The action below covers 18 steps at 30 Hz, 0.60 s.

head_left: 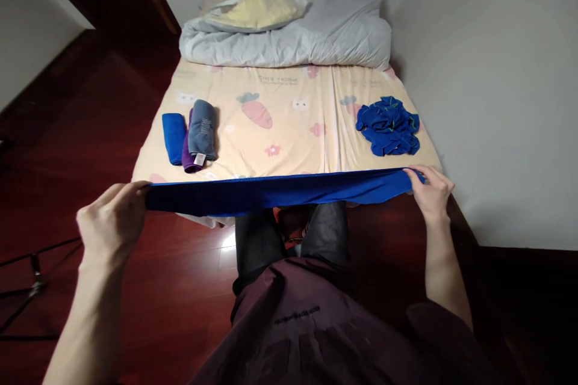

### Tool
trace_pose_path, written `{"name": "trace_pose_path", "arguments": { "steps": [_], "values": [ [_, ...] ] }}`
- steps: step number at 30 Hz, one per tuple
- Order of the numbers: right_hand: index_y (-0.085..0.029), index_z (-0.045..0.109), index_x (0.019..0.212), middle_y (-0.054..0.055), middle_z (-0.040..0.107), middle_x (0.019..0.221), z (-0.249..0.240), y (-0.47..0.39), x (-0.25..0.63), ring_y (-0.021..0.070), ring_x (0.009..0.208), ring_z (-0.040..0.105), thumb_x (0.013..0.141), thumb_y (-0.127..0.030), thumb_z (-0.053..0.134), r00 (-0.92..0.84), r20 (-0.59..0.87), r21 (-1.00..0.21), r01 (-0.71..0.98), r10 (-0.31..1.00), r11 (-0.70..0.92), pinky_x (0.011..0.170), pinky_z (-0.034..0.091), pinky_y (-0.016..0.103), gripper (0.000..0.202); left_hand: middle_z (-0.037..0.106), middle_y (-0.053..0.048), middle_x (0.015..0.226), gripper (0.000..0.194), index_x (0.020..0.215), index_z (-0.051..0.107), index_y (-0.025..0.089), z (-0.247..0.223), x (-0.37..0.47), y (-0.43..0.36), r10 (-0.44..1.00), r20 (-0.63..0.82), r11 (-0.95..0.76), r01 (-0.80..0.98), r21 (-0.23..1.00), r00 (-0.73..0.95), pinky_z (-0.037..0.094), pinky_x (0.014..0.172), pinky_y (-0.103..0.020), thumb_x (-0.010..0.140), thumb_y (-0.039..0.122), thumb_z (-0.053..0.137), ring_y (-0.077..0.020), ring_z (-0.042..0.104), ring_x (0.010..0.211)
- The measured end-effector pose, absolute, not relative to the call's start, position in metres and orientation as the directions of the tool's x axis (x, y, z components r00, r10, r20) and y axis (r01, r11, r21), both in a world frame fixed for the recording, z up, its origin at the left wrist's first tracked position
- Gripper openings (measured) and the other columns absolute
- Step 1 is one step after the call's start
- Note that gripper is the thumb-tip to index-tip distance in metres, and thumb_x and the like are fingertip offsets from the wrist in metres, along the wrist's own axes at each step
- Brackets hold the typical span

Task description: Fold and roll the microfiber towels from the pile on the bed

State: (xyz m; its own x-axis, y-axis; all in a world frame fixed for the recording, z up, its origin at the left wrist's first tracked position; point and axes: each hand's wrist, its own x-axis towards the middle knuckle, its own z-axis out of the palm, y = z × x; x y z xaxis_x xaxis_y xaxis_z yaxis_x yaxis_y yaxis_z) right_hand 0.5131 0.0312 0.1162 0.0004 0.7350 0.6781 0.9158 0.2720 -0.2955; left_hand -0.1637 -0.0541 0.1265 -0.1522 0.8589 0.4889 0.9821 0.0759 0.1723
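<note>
A blue towel is stretched taut between my two hands, over the near edge of the bed. My left hand is closed on its left end, and my right hand pinches the right end. Beyond it, on the left of the bed, lie a rolled blue cloth, a purple one and a grey-blue one with a white label near it. On the right side of the bed sits a crumpled heap of blue cloth with green edging.
The bed has a yellow sheet with carrot prints. A grey quilt and a clear bag with something yellow lie at its far end. A white wall stands close on the right. Black stand legs are at lower left.
</note>
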Motion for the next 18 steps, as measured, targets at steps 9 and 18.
{"name": "trace_pose_path", "arguments": {
  "steps": [9, 18],
  "values": [
    [-0.025, 0.081, 0.102, 0.006, 0.082, 0.105, 0.146, 0.017, 0.539, 0.0273, 0.102, 0.078, 0.104, -0.035, 0.061, -0.192, 0.516, -0.283, 0.882, 0.835, 0.378, 0.100, 0.061, 0.044, 0.022, 0.071, 0.003, 0.082, 0.039, 0.111, 0.079, 0.037, 0.154, -0.172, -0.055, 0.935, 0.248, 0.171, 0.934, 0.313, -0.254, 0.065, 0.080, -0.041, 0.083, 0.031, 0.053, -0.0291, 0.076, 0.091],
    [-0.023, 0.085, 0.097, 0.010, 0.082, 0.095, 0.180, 0.023, 0.546, 0.0291, 0.085, 0.078, 0.092, -0.035, 0.070, -0.033, 0.239, -0.314, 0.943, 0.970, 0.109, 0.088, 0.061, 0.040, 0.020, 0.076, 0.003, 0.084, 0.038, 0.102, 0.077, 0.031, 0.168, -0.180, -0.023, 0.949, 0.025, 0.288, 0.894, 0.343, -0.315, 0.066, 0.097, -0.044, 0.079, 0.049, 0.052, -0.0296, 0.078, 0.094]
  ]
}}
